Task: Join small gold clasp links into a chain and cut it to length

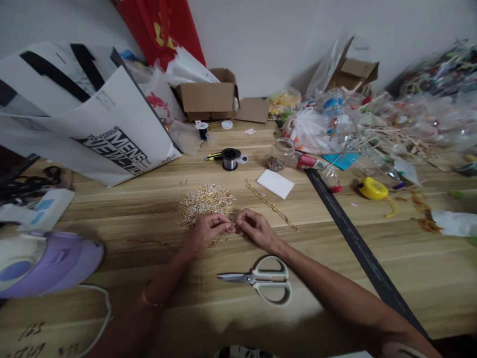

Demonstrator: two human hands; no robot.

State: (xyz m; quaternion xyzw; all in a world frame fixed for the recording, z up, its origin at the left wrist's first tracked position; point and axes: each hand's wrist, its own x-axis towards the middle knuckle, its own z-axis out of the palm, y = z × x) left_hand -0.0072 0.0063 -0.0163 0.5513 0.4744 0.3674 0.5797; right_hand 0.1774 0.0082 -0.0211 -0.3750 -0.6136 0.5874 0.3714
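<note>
My left hand (210, 230) is closed in a pinch at the front edge of a pile of clear and gold beads (205, 201). Below its fingers shows a bit of gold chain (214, 243); more thin chain trails off to the left. Facing it, my right hand (257, 229) is closed too, thumb and fingertips together. What lies in either pinch is too small to make out. Beyond my right hand a gold beaded chain (272, 205) lies slantwise on the wood. Scissors with pale handles (271, 281) rest nearer me, their blades pointing left.
Behind the beads stand a spool of wire (231, 159), a jar of beads (280, 154) and a white card (276, 184). A black strip (357, 243) crosses the table (179, 318). A yellow tape measure (372, 189), a paper bag (104, 129) and a purple appliance (55, 263) flank the area.
</note>
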